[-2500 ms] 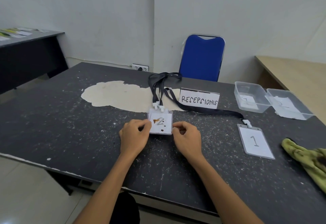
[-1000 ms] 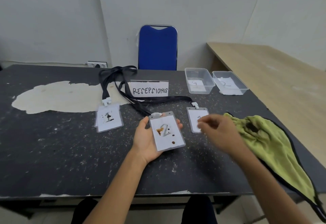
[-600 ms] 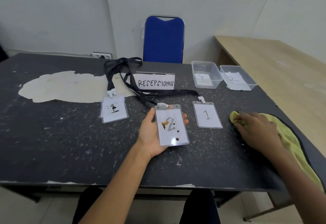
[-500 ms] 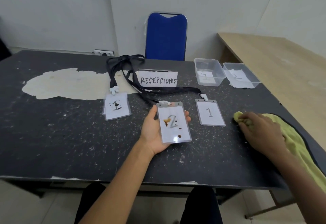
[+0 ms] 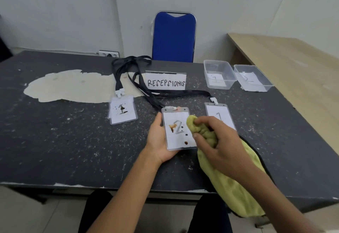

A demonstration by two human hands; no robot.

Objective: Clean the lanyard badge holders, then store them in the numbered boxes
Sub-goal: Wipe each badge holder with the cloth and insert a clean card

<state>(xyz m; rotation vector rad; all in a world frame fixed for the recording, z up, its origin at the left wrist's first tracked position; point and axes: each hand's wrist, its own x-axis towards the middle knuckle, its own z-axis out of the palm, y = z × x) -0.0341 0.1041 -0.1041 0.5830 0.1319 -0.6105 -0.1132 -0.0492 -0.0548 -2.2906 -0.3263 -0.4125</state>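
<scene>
My left hand (image 5: 158, 141) holds a clear badge holder marked 2 (image 5: 177, 131) flat in its palm; brown stains spot its face. My right hand (image 5: 218, 141) grips a bunched yellow-green cloth (image 5: 201, 131) whose tip touches the holder's right edge. A stained badge holder (image 5: 122, 111) lies on the table to the left, and a clean holder marked 1 (image 5: 217, 112) lies partly behind my right hand. Black lanyards (image 5: 132, 73) trail back from all three. Two clear boxes, marked 1 (image 5: 219, 74) and 2 (image 5: 252, 77), stand at the far right.
A white sign reading RESEPSIONIS (image 5: 166, 82) stands mid-table. The black tabletop (image 5: 55, 141) has a large peeled pale patch (image 5: 73, 86). A blue chair (image 5: 174, 36) is behind the table, and a wooden table (image 5: 293, 67) adjoins on the right.
My right hand took hold of the cloth at the right and carried it left onto the holder marked 2. My left hand kept that holder in its palm.
</scene>
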